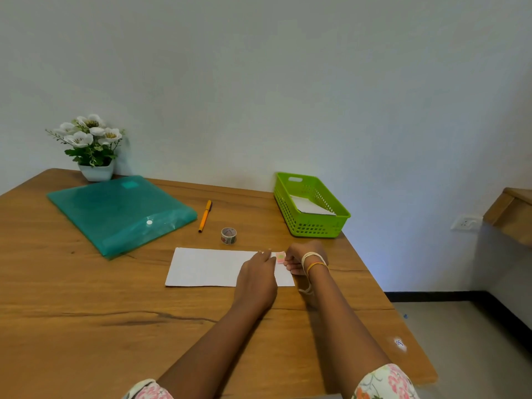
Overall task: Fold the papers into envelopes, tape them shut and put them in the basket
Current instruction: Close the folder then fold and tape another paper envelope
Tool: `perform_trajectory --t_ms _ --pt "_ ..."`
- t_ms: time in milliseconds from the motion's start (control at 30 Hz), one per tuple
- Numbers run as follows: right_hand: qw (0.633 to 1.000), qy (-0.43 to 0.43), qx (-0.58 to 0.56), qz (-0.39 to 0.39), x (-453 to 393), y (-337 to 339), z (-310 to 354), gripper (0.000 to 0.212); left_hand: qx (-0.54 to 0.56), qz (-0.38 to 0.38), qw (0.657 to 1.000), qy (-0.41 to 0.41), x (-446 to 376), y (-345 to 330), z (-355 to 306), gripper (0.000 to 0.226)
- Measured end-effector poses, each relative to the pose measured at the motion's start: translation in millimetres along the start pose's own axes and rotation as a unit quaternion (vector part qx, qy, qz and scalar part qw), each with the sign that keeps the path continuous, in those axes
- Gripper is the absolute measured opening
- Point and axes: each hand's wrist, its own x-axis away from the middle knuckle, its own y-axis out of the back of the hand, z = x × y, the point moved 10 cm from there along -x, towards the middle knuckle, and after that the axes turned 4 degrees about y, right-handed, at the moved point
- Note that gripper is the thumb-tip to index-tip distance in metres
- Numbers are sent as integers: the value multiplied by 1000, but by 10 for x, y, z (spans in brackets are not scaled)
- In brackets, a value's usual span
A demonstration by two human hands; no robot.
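Note:
A folded white paper envelope (207,267) lies flat on the wooden table (86,312) in front of me. My left hand (256,279) rests on its right part with fingers laid flat. My right hand (300,259) sits at the envelope's right end, fingers curled, pinching a small piece of patterned tape (280,257) at the edge. A roll of decorative tape (229,235) stands just beyond the envelope. The green basket (316,226) is at the back right and holds white folded paper (309,207).
A teal plastic folder (121,211) lies at the left, with an orange pen (205,216) beside it. A white pot of flowers (90,145) stands in the back left corner against the wall. The table's right edge drops off just past my right arm.

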Motion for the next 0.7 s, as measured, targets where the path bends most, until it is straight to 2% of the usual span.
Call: perform_trajectory --t_ms 167,467,600,700 --pt "999 -16 14 27 -31 -42 -8 13 -14 29 999 -33 24 -7 -79 59" --pt "992 -25 86 90 116 -50 76 20 -28 39 998 -29 31 -15 -92 56" --pt "979 65 190 -28 45 203 197 9 -33 57 997 -28 22 -33 -93 59" --pt "955 119 253 -97 40 325 189 24 -30 58 998 -26 13 -38 -86 59"
